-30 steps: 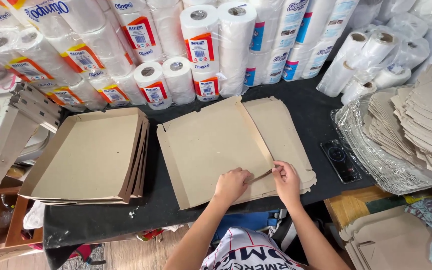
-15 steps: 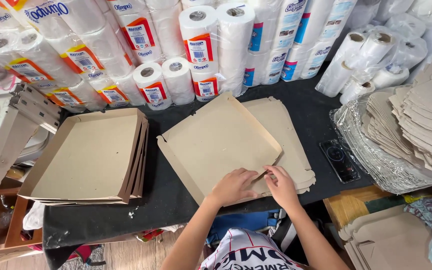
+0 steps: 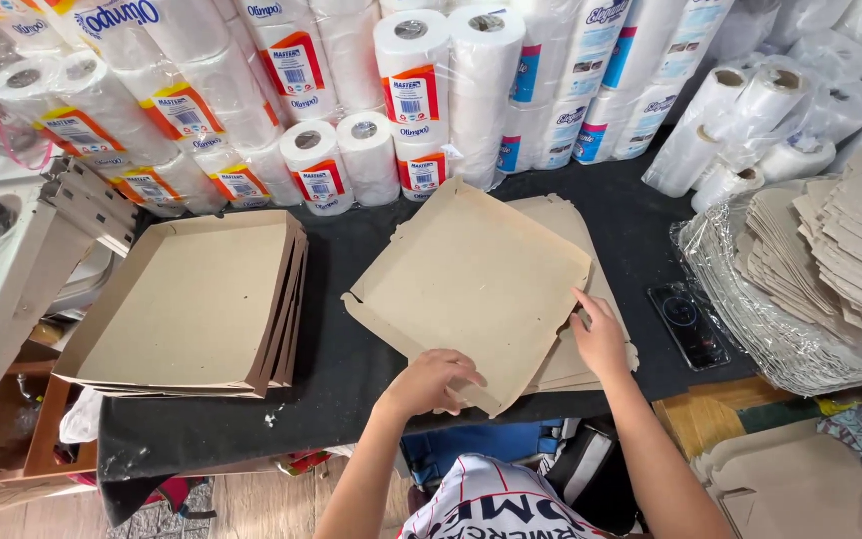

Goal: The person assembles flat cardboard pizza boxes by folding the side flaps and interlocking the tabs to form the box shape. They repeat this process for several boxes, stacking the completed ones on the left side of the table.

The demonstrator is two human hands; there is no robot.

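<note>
Nearest, the left hand (image 3: 433, 379) presses flat on the near corner of a brown cardboard box blank (image 3: 471, 289), fingers spread, while the right hand (image 3: 599, 334) pinches its right edge. Compared with a second ago the blank has swung round, its far corner now lifted toward the rolls and its side flap standing up, so a fold looks under way. It lies on a small pile of flat blanks (image 3: 591, 339) on the dark-covered bench (image 3: 331, 349). A black phone (image 3: 688, 321) sits just right of that pile. To the left is a nested stack of folded cardboard trays (image 3: 192, 299); to the right, a plastic-wrapped heap of more blanks (image 3: 830, 260). Farthest, white paper rolls (image 3: 421, 100) with orange-and-red labels, packs with blue labels (image 3: 591, 90), and plain plastic-wrapped rolls (image 3: 750, 120) at far right
</note>
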